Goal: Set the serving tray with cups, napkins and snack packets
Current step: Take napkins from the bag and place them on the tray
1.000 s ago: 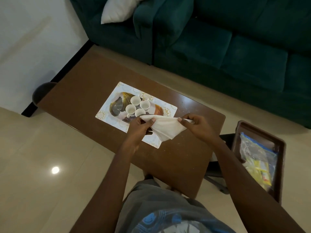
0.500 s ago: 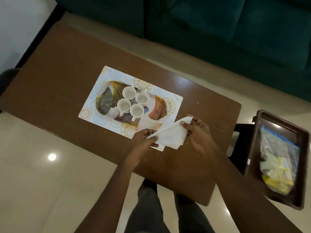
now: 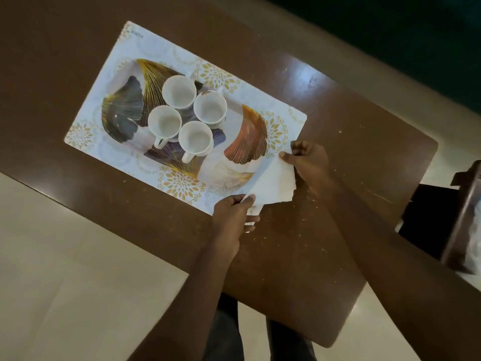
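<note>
A white serving tray (image 3: pixel 114 74) with gold and dark leaf patterns lies on the brown table (image 3: pixel 325 243). Several white cups (image 3: pixel 179 91) stand clustered in its middle. A folded white napkin (image 3: pixel 273 183) rests over the tray's near right corner. My left hand (image 3: pixel 231 217) pinches the napkin's lower corner. My right hand (image 3: pixel 307 162) pinches its upper corner. Both hands hold the napkin low against the tray.
A dark teal sofa (image 3: pixel 416 35) fills the top right beyond the table. At the right edge a dark brown tray (image 3: pixel 460 217) sits on a low black stand, with a bit of plastic bag (image 3: pixel 475 246) showing. Pale floor tiles (image 3: pixel 65 269) lie below left.
My head has leaned down and closer to the table. Both hands lowered the napkin from mid-air down to the tray's near right corner.
</note>
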